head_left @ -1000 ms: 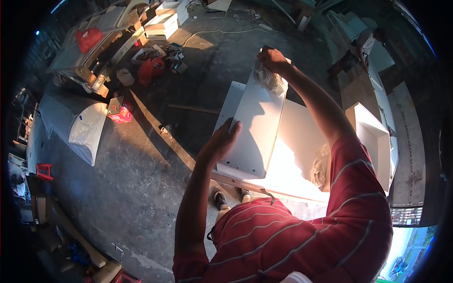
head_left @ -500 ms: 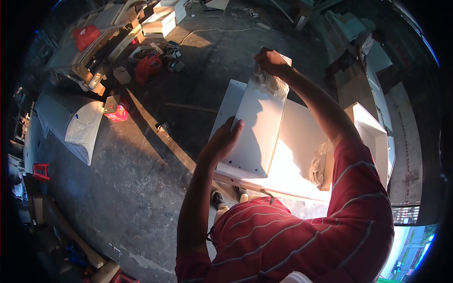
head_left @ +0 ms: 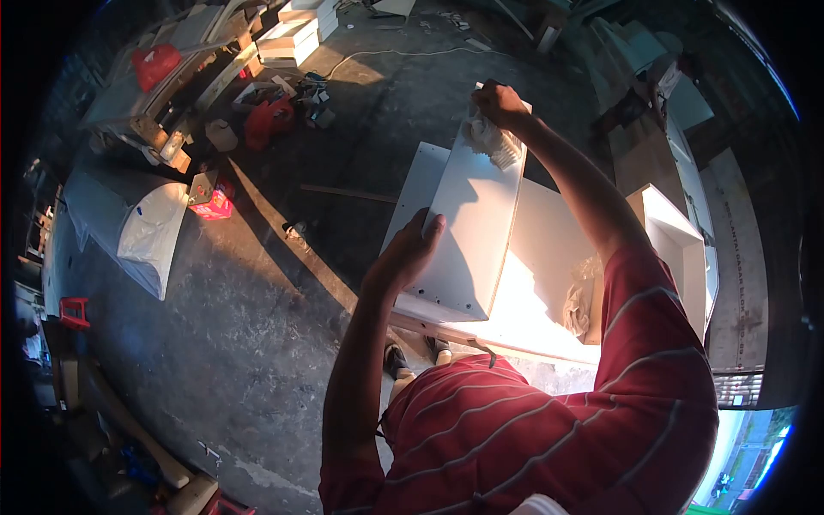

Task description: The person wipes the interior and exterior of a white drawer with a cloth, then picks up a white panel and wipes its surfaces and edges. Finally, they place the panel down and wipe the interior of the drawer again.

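A long white box-like cabinet part (head_left: pixel 468 249) with small holes along its near end lies over a white work surface (head_left: pixel 545 313). My left hand (head_left: pixel 414 247) is closed around its left edge, thumb on top and the other fingers hidden behind the side. At the far end, my right hand (head_left: pixel 502 105) is closed on a crumpled pale rag (head_left: pixel 493 142), which lies against the top face. Sunlight and the shadow of my arm fall across that face. A second crumpled cloth (head_left: pixel 578 311) sits on the work surface near my right elbow.
An open white box (head_left: pixel 674 236) stands at the right. Another person (head_left: pixel 663 81) is beyond it, at the far right. On the floor to the left are a red carton (head_left: pixel 210 196), a plastic-wrapped piece (head_left: pixel 154 227) and a red stool (head_left: pixel 74 312). Red bags (head_left: pixel 269 123) lie further back.
My right hand has shifted slightly away and to the right with the rag, at the far end of the white part. My left hand stays in nearly the same place.
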Available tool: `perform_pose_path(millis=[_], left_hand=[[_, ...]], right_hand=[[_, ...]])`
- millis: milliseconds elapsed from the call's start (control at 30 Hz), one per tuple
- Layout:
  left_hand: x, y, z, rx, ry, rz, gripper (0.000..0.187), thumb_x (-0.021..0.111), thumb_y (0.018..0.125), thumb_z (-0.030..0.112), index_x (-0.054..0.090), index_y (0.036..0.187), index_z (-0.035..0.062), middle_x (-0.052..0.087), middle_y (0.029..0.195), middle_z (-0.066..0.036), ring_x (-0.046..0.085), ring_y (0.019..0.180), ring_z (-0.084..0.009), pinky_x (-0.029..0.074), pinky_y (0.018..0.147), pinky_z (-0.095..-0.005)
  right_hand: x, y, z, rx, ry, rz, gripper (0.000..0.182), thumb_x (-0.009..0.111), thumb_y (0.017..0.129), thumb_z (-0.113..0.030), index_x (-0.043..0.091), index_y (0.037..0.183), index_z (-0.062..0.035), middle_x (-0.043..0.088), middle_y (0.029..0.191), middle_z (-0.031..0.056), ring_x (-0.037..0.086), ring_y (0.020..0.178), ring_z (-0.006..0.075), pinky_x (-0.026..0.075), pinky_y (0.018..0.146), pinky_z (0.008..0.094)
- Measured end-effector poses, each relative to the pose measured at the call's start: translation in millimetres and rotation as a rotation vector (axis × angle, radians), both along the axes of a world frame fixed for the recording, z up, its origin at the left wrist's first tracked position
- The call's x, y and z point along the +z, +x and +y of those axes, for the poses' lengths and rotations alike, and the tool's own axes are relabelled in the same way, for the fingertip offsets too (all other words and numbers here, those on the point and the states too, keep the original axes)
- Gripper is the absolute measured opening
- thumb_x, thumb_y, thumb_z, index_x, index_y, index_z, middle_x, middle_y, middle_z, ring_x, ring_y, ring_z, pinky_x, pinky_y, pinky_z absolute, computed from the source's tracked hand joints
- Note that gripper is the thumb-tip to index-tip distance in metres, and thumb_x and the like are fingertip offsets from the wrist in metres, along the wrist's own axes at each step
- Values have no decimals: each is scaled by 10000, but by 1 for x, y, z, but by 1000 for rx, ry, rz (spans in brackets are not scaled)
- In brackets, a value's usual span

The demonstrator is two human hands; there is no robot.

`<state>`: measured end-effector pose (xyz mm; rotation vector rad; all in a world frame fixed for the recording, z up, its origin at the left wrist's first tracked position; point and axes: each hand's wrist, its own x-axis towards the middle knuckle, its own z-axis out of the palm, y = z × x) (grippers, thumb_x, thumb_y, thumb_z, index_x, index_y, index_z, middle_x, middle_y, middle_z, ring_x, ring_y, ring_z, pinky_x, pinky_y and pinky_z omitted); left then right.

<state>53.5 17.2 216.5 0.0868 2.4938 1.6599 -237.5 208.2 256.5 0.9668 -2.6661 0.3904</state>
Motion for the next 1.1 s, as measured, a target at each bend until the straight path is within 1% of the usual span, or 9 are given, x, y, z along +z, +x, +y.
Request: perform_pose_path(millis=[67, 133, 367, 467, 567, 633, 700, 933, 1100], left_hand=[[2, 0, -1, -3, -13, -5, 526, 306, 955, 449, 432, 1248, 32, 550, 1170, -266, 504, 1109, -445, 407, 927, -483], [2, -1, 0, 16, 23, -8, 527, 332, 962, 436, 478, 1216, -3, 536, 1201, -236, 505, 1152, -354, 377, 951, -384], [3, 1, -1, 29, 17, -22, 508, 326, 966, 432, 491, 1164, -6, 562, 1129, -224, 535, 1085, -352, 395, 915, -387], [-3, -3, 0, 5, 10, 12, 503, 326, 967, 430, 493, 1159, -4, 567, 1116, -224, 544, 1067, -353, 401, 906, -384], [0, -1, -1, 1, 29, -17, 505, 328, 965, 433, 492, 1158, -4, 567, 1112, -231, 549, 1059, -357, 405, 902, -385], [-1, -2, -2, -21, 3, -43, 518, 308, 950, 452, 439, 1220, 30, 552, 1146, -281, 506, 1093, -453, 410, 905, -488], [-4, -3, -2, -8, 2, -2, 518, 309, 950, 454, 441, 1218, 31, 554, 1141, -282, 509, 1088, -454, 411, 903, -488], [-4, -3, -1, -13, 22, 23, 528, 306, 949, 461, 446, 1223, 33, 552, 1153, -279, 504, 1098, -456, 407, 910, -489], [-6, -3, -2, -4, 43, -11, 523, 312, 948, 460, 444, 1234, 42, 550, 1167, -271, 502, 1106, -451, 404, 915, -488]], right_hand=[[-1, 0, 2, 66, 42, -28, 231, 544, 788, -194, 670, 977, -148, 608, 943, 167, 600, 891, 351, 487, 765, 412], [-2, 1, 6, 78, 25, -19, 231, 546, 788, -195, 671, 977, -150, 609, 938, 164, 603, 890, 346, 487, 768, 411], [6, 6, -4, 36, 172, 48, 202, 543, 810, -205, 681, 948, -150, 615, 940, 153, 610, 899, 337, 488, 774, 414], [3, 5, 3, 91, 41, 9, 188, 532, 819, -212, 676, 913, -137, 610, 956, 157, 610, 903, 340, 488, 771, 419], [7, -4, 2, -81, 93, 35, 180, 540, 829, -202, 668, 929, -125, 615, 958, 126, 611, 894, 328, 490, 761, 403], [1, -7, 0, -61, 104, 43, 182, 537, 834, -200, 668, 939, -130, 615, 952, 127, 610, 896, 329, 489, 762, 402], [3, 5, -2, 154, 57, 34, 186, 534, 834, -209, 666, 938, -129, 611, 949, 135, 609, 897, 329, 487, 763, 404], [-3, 7, -10, -33, -111, 25, 219, 539, 792, -195, 678, 956, -154, 625, 914, 157, 616, 870, 331, 494, 755, 409], [-7, 28, 0, 183, -73, 43, 220, 514, 803, -190, 675, 942, -136, 618, 913, 188, 616, 849, 348, 500, 728, 425]])
